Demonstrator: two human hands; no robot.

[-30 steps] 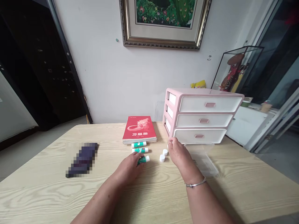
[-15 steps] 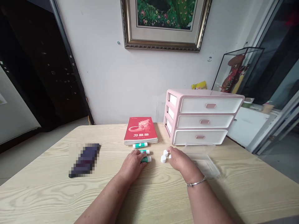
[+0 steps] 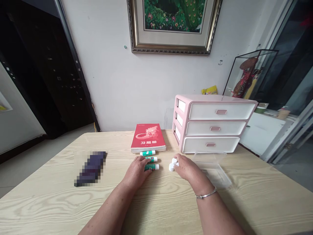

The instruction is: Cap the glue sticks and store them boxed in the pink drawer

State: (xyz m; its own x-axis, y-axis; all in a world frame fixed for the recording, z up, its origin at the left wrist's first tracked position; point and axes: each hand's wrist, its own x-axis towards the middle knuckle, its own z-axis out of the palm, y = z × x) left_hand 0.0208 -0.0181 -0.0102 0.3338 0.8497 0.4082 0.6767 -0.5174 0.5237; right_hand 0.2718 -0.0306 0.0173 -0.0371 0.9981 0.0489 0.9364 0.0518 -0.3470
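Three green glue sticks with white ends lie on the table, one behind another. The far glue stick (image 3: 147, 153) rests against the book's front edge. My left hand (image 3: 137, 170) is closed over the left ends of the middle glue stick (image 3: 153, 159) and the near glue stick (image 3: 153, 167). Small white cylinders like caps (image 3: 171, 167) stand close together to the right of the sticks. My right hand (image 3: 187, 168), with a silver bracelet at the wrist, curls its fingers round the cluster's right side, and partly hides it.
A red book (image 3: 148, 136) lies behind the sticks. A pink and white drawer unit (image 3: 215, 127) stands at the back right, with a clear plastic box (image 3: 218, 176) before it, its lid raised. On the left is a pixelated dark object (image 3: 90, 168).
The white caps are now closer together, with my right hand slightly further left against them. My left hand has slid a little left, which uncovers more of the near glue stick.
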